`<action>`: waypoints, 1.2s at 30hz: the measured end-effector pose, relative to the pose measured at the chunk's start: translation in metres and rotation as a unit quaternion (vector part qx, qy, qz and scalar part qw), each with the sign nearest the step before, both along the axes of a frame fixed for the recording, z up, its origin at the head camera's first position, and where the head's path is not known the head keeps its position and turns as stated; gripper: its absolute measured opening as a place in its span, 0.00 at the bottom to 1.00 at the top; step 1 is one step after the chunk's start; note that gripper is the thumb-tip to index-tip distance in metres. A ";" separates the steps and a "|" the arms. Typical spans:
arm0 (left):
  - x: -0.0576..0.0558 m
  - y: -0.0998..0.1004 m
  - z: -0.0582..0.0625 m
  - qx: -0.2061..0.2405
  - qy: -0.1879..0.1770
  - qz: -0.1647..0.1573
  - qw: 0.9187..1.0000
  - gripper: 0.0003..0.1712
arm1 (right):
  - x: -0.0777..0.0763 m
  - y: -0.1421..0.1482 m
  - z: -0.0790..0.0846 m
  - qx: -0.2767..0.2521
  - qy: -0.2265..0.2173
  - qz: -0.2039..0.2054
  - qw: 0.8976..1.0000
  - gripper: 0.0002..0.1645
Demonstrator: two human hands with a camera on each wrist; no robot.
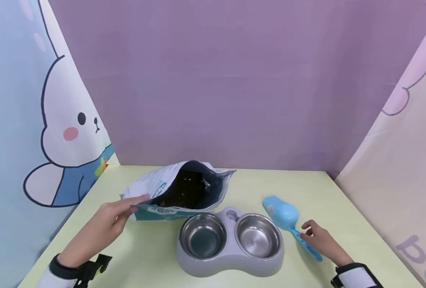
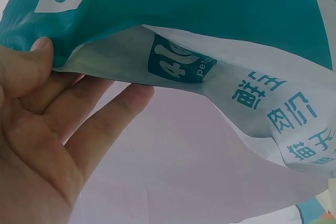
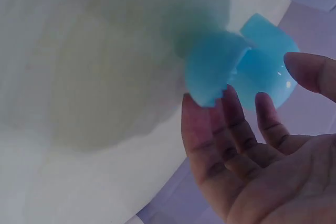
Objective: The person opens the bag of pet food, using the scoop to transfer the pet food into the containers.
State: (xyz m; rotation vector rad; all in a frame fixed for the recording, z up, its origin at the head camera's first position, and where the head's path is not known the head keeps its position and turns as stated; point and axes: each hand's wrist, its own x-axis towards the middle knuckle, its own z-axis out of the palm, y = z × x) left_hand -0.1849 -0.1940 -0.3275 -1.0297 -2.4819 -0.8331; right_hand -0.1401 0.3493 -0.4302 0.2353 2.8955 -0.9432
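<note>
A white and teal pet food bag [image 1: 151, 182] lies tilted on the table, its mouth gaping and dark brown kibble [image 1: 184, 191] visible inside. My left hand [image 1: 106, 226] pinches the bag's left edge; in the left wrist view the thumb [image 2: 43, 53] is on the teal face and the fingers are on the white side. To the right, a light blue scoop [image 1: 283, 212] lies on the table. My right hand [image 1: 322, 240] hovers at the scoop's handle, fingers loosely bent and thumb apart. Whether it touches the handle I cannot tell.
Between the hands stands a lilac double feeder [image 1: 231, 262] with two steel bowls, the left bowl [image 1: 203, 238] close to the bag and the right bowl [image 1: 258, 236] beside the scoop. A purple panel [image 1: 216, 88] rises behind the pale yellow table [image 1: 151, 256].
</note>
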 end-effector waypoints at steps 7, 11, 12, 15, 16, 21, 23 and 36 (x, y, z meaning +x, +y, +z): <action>0.002 -0.004 0.001 -0.002 0.001 -0.001 1.000 0.31 | 0.001 -0.007 -0.011 -0.009 -0.028 -0.018 0.999 0.21; 0.000 -0.003 0.002 -0.005 -0.002 0.001 1.000 0.30 | 0.000 -0.006 -0.014 -0.004 -0.031 -0.016 0.999 0.26; 0.000 -0.003 0.002 -0.005 -0.004 0.002 1.000 0.30 | 0.000 -0.006 -0.015 -0.002 -0.030 -0.016 0.999 0.27; 0.001 -0.003 0.003 -0.006 -0.014 0.001 1.000 0.29 | -0.002 -0.007 -0.017 0.010 -0.026 -0.015 1.000 0.27; 0.001 -0.003 0.003 -0.007 -0.015 0.000 1.000 0.29 | -0.003 -0.007 -0.018 0.014 -0.025 -0.015 0.999 0.26; 0.000 -0.002 0.005 -0.006 -0.011 -0.007 1.000 0.26 | -0.004 -0.007 -0.016 0.029 -0.028 -0.007 0.999 0.21; 0.000 -0.001 0.006 -0.005 -0.011 -0.007 1.000 0.25 | -0.004 -0.006 -0.015 0.032 -0.030 -0.007 0.999 0.19; 0.001 0.001 0.005 -0.005 -0.036 -0.003 0.999 0.25 | 0.002 0.002 -0.011 0.035 0.014 0.005 0.999 0.13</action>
